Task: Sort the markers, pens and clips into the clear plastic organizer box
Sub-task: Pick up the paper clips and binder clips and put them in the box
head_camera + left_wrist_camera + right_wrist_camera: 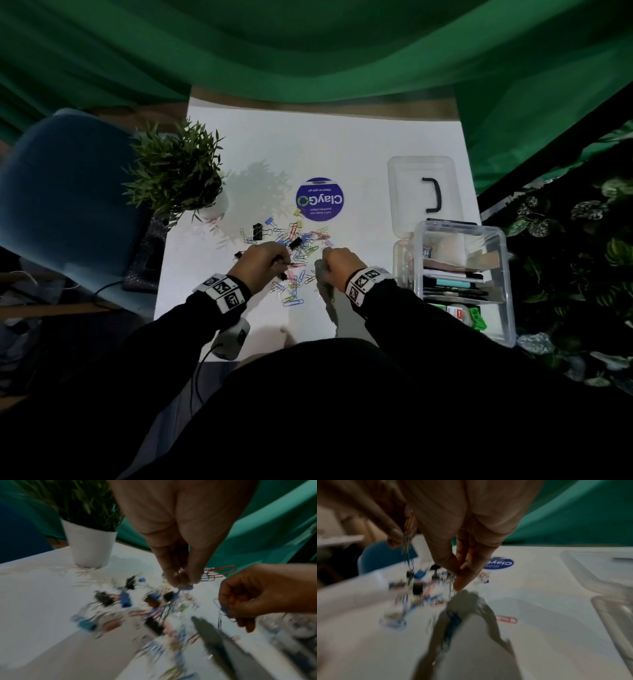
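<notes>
A: Both hands are over the heap of clips [287,246] on the white bench [342,147], just on the near side of the round purple sticker [320,198]. The left hand [263,262] has its fingertips pressed together round a small bunch of paper clips; the right hand [337,265] is curled and pinching a few more, some dangling.

B: So how should the gathering go?

A: I'd say take small bunches, lift straight up so linked clips shake free, and keep the black binder clips [257,232] apart from the wire ones. Then carry them to the clear organizer box [507,274], right of the sticker at the bench edge. It already holds pens and markers [452,284].

B: Which compartment for the clips?

A: I cannot tell from here.

B: And the surroundings?

A: The box lid [424,192] lies flat beyond the box. A potted plant [178,171] stands left of the sticker, a blue chair [68,185] farther left, and a green curtain [308,51] hangs behind.
</notes>
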The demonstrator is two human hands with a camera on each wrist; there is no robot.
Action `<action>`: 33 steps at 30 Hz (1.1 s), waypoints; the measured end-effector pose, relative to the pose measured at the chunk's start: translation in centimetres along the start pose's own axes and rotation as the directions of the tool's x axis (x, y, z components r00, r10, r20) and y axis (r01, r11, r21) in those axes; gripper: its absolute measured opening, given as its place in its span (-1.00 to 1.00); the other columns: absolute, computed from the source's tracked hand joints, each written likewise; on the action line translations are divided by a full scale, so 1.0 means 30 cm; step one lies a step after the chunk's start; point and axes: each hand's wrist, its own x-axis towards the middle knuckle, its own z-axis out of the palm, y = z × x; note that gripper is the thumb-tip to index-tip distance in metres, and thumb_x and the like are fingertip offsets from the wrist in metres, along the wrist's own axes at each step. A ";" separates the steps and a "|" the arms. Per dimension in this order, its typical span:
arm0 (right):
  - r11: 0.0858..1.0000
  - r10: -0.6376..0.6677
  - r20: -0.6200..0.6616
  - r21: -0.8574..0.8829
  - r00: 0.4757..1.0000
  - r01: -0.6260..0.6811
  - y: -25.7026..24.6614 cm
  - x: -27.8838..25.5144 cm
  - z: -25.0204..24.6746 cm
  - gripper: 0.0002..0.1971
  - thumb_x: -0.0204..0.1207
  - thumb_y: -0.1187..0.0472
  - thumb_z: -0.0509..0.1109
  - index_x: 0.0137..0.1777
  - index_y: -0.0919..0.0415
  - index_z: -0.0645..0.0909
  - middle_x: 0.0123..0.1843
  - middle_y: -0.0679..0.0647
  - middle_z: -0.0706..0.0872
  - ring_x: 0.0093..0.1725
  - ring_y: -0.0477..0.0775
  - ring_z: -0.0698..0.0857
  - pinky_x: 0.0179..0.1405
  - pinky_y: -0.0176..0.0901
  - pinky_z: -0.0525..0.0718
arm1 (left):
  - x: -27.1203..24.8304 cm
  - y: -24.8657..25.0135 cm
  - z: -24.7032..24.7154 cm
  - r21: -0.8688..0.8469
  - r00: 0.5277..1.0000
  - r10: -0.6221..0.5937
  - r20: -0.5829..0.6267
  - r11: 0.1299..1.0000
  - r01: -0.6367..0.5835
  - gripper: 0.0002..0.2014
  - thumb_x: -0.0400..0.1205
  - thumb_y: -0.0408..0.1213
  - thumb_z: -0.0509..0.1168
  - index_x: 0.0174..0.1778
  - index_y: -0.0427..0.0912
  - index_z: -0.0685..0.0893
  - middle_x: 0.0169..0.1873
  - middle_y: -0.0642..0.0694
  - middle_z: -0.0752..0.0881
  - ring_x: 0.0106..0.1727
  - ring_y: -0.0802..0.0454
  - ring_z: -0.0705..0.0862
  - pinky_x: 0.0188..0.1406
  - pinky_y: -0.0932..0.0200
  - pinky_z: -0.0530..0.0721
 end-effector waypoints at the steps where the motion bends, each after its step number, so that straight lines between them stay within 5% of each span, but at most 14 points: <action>1: 0.998 0.026 -0.049 0.063 0.998 -0.023 0.008 -0.022 -0.033 -0.82 0.56 0.18 0.31 0.05 0.29 0.57 0.02 0.25 0.71 0.00 0.29 0.69 -0.06 -0.04 0.63 | 0.011 0.051 -0.017 -0.069 1.000 0.010 -0.001 0.998 -0.010 -0.92 0.52 -0.41 0.42 -0.15 -0.16 0.70 -0.28 0.01 0.68 -0.24 0.03 0.65 -0.25 0.22 0.55; 7: 0.916 0.189 -0.307 0.397 0.933 -0.055 0.157 -0.180 -0.255 -0.90 0.42 0.36 0.36 -0.11 0.18 0.63 -0.24 0.15 0.76 -0.25 0.17 0.76 -0.19 -0.04 0.75 | 0.118 0.408 -0.058 -0.321 0.984 0.174 -0.033 0.931 -0.175 -0.92 0.50 -0.40 0.46 -0.16 -0.16 0.72 -0.29 -0.03 0.75 -0.31 0.25 0.63 -0.23 0.44 0.55; 10: 0.868 0.311 -0.418 0.490 0.853 -0.076 0.258 -0.259 -0.349 -0.88 0.44 0.38 0.36 -0.17 0.14 0.61 -0.31 0.14 0.77 -0.41 0.07 0.76 -0.35 -0.20 0.74 | 0.186 0.569 -0.032 -0.340 0.964 0.264 -0.028 0.904 -0.258 -0.92 0.51 -0.36 0.45 -0.13 -0.15 0.72 -0.24 -0.04 0.77 -0.22 0.14 0.69 -0.19 0.35 0.58; 12: 0.869 0.377 -0.486 0.480 0.788 -0.119 0.323 -0.299 -0.393 -0.90 0.44 0.36 0.39 -0.17 0.15 0.64 -0.28 0.12 0.78 -0.38 0.06 0.74 -0.34 -0.37 0.66 | 0.231 0.652 0.005 -0.317 0.951 0.308 -0.026 0.900 -0.300 -0.92 0.51 -0.35 0.46 -0.13 -0.15 0.72 -0.24 -0.03 0.76 -0.20 0.10 0.69 -0.18 0.32 0.58; 14: 0.869 0.419 -0.501 0.463 0.757 -0.175 0.389 -0.322 -0.410 -0.92 0.42 0.34 0.41 -0.18 0.15 0.64 -0.27 0.12 0.78 -0.31 0.11 0.76 -0.23 -0.21 0.72 | 0.275 0.715 0.060 -0.294 0.943 0.332 -0.005 0.901 -0.319 -0.92 0.50 -0.37 0.45 -0.12 -0.18 0.73 -0.23 -0.05 0.76 -0.20 0.09 0.68 -0.18 0.33 0.57; 17: 0.876 0.453 -0.441 0.384 0.775 -0.293 0.452 -0.336 -0.405 -0.91 0.40 0.35 0.43 -0.19 0.15 0.62 -0.26 0.16 0.78 -0.23 0.20 0.79 -0.17 -0.02 0.76 | 0.336 0.774 0.153 -0.181 0.937 0.341 0.073 0.929 -0.324 -0.91 0.51 -0.37 0.44 -0.09 -0.19 0.73 -0.16 -0.07 0.78 -0.16 0.05 0.68 -0.17 0.25 0.57; 24: 0.896 0.444 -0.349 0.182 0.825 -0.404 0.474 -0.344 -0.385 -0.67 0.45 0.37 0.34 0.20 0.15 0.69 0.07 0.22 0.77 0.13 0.26 0.71 0.13 0.01 0.69 | 0.412 0.785 0.270 0.027 0.930 0.313 0.193 0.946 -0.324 -0.73 0.54 -0.44 0.39 0.15 -0.19 0.70 0.07 -0.14 0.76 0.07 -0.07 0.71 0.08 0.19 0.59; 29: 0.937 0.337 -0.407 0.234 0.849 -0.260 0.358 -0.340 -0.373 -0.71 0.52 0.35 0.34 0.23 0.19 0.64 0.20 0.17 0.67 0.12 0.17 0.69 0.14 -0.05 0.67 | 0.362 0.629 0.168 -0.064 0.955 0.292 0.058 0.956 -0.288 -0.78 0.55 -0.44 0.34 0.08 -0.18 0.71 -0.01 -0.13 0.76 -0.01 -0.03 0.70 0.04 0.18 0.61; 33: 0.969 0.187 -0.232 0.205 0.954 -0.140 0.202 -0.257 -0.286 -0.71 0.54 0.23 0.38 0.26 0.16 0.61 0.21 0.14 0.65 0.15 0.14 0.66 0.21 -0.10 0.59 | 0.290 0.359 0.127 0.046 0.992 0.091 0.084 0.994 -0.095 -0.85 0.56 -0.41 0.30 -0.03 -0.17 0.72 -0.11 -0.12 0.77 -0.08 -0.09 0.71 -0.10 0.17 0.59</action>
